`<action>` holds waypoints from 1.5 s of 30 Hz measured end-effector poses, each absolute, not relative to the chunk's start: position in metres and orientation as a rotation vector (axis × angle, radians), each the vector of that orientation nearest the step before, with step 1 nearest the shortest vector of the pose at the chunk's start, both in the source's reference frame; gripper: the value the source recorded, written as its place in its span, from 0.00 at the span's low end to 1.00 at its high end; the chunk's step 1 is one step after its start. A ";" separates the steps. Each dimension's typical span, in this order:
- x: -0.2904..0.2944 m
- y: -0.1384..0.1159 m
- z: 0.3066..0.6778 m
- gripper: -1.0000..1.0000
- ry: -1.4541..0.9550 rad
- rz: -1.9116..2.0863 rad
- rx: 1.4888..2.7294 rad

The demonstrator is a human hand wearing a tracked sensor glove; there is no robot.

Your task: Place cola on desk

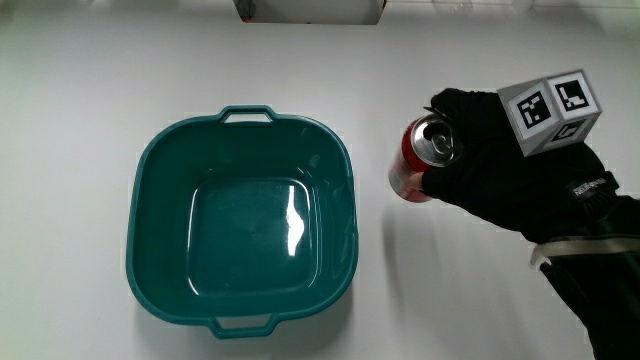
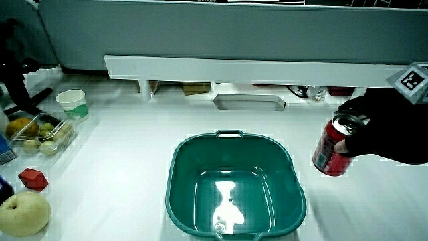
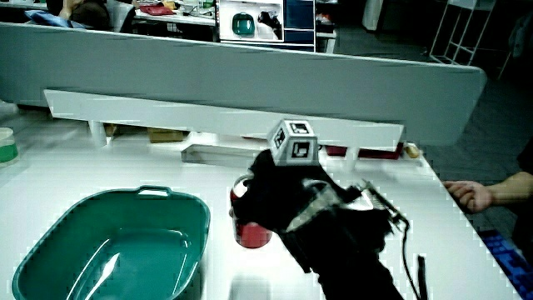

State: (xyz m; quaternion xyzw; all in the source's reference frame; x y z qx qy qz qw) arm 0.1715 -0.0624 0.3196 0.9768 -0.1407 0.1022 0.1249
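The fingers (image 1: 452,112) of the hand (image 1: 505,165) grasp the cola can (image 1: 416,160) near its top, just beside the teal basin (image 1: 240,235). The can looks upright at the worktop (image 1: 80,90); only letting go seems left.

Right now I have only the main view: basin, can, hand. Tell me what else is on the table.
Observer: A fruit tray sits beside the basin, well apart from it.
Operator: Name anything near that tray.
Observer: A cup stands farther from you than the tray. A pear and a red cube lie nearer to you.
Operator: Describe the can from the side.
Observer: The hand grips the can near its top. The can is tilted, its red side bare below the fingers.
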 end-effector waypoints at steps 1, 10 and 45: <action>0.171 -0.062 0.320 0.50 -0.407 0.287 2.845; 0.180 -0.058 0.358 0.50 -0.340 0.272 2.808; 0.186 -0.040 0.394 0.18 -0.266 0.275 2.688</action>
